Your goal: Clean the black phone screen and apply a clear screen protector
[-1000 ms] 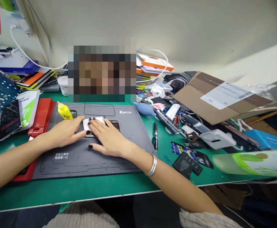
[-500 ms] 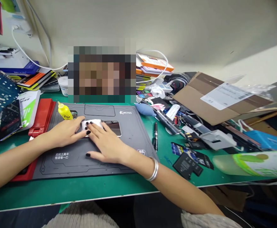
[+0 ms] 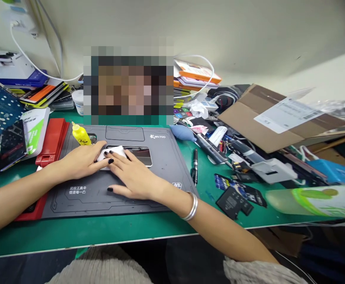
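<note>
Seemingly mid-wipe: pressing white cloth [image 3: 118, 150] onto phone [image 3: 145, 156], flat on gray mat [image 3: 107, 203], with right hand [image 3: 135, 177] extended, clasping nothing. Resting left hand [image 3: 80, 161] near phone's left end (can't tell grip). Not yet lifted cloth clear; can't tell how much already wiped.

Left hand [image 3: 83, 159], right hand [image 3: 133, 175] palm-down

A head-worn camera is looking forward and down from six o'clock, sitting near the table [image 3: 125, 229] and facing the wall [image 3: 234, 35] at twelve o'clock.
</note>
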Tool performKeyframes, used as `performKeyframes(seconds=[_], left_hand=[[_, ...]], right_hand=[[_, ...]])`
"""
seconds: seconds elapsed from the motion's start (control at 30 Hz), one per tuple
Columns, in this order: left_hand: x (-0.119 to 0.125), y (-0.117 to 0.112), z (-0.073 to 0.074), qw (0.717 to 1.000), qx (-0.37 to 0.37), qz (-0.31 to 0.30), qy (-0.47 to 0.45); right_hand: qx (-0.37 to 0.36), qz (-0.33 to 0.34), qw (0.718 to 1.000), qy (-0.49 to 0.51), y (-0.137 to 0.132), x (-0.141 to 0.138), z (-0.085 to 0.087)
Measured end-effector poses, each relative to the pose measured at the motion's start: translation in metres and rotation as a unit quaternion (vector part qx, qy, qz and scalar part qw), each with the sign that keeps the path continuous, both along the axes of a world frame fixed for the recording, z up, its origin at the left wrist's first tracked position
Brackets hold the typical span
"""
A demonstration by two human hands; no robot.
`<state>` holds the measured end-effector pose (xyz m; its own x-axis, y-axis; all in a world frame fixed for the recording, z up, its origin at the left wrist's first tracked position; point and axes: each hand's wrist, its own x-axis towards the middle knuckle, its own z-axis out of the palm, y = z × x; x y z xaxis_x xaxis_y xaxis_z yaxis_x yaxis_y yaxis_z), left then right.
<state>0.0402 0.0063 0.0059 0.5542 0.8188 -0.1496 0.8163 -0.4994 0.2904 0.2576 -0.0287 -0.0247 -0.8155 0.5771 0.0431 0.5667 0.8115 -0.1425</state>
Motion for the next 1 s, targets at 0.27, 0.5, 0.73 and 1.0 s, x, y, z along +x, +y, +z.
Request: performKeyframes(seconds=[0.27, 0.5, 0.73, 1.0], left_hand=[[-0.001, 0.000, -0.001, 1.000, 0.002, -0.005, -0.005], [-0.001, 0.000, -0.001, 1.000, 0.005, -0.009, 0.003], [-0.001, -0.001, 0.001, 1.000, 0.002, -0.007, 0.003], [-0.001, -0.001, 0.001, 1.000, -0.002, -0.003, 0.008]], right_hand=[[0.005, -0.003, 1.000, 0.000, -0.005, -0.001, -0.001], [0.002, -0.086, 0.996, -0.004, 0.005, 0.011, -0.001], [0.015, -0.028, 0.999, -0.014, -0.005, 0.007, -0.001], [0.007, -0.067, 0.997, -0.023, -0.009, 0.007, 0.000]])
